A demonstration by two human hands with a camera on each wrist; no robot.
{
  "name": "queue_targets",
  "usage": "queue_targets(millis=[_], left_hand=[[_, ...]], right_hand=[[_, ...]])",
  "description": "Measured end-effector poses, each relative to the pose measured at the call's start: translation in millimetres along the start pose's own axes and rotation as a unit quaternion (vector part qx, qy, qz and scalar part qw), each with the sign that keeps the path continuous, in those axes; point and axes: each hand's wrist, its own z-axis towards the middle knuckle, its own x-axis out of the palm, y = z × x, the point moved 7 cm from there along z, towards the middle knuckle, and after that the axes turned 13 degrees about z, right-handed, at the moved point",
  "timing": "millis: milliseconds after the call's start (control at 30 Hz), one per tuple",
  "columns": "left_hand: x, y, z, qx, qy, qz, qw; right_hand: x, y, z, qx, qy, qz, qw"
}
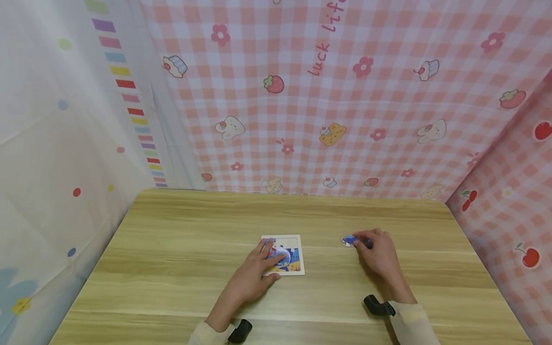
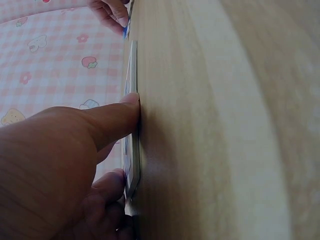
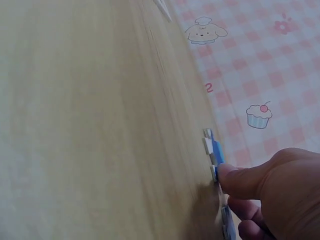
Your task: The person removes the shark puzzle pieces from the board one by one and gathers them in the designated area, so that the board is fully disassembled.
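Observation:
A square puzzle board (image 1: 302, 256) with a white frame and a colourful picture lies on the table. My left hand (image 1: 254, 277) rests on its left side, fingers stretched over the picture and thumb at the near edge. In the left wrist view the thumb touches the side of the board (image 2: 134, 75). To the right of the board my right hand (image 1: 379, 254) pinches a blue puzzle piece (image 3: 218, 152) close to the tabletop. Another dark blue piece (image 1: 368, 243) shows under the right fingers, partly hidden.
The wooden table (image 1: 185, 230) meets a pink checked cloth (image 1: 302, 105) at the back. White cloth (image 1: 56, 143) hangs on the left and red checked cloth (image 1: 509, 215) on the right. Black wrist devices (image 1: 378, 305) sit at both sleeves.

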Motion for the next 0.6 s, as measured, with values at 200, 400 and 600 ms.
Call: queue_targets(millis=[200,400,600], left_hand=[[0.4,0.3,0.2,-0.003,0.005,-0.003,1.0000],[-0.5,0.1,-0.1,0.000,-0.001,0.000,1.0000],[1.3,1.1,0.8,-0.004,0.009,-0.001,0.9999]], right_hand=[[-1.1,0.7,0.8,0.015,0.022,-0.006,0.9996],[-0.6,0.7,0.9,0.019,0.025,-0.001,0.9995],[-5.6,1.1,-0.2,0.000,-0.007,0.016,0.9998]])
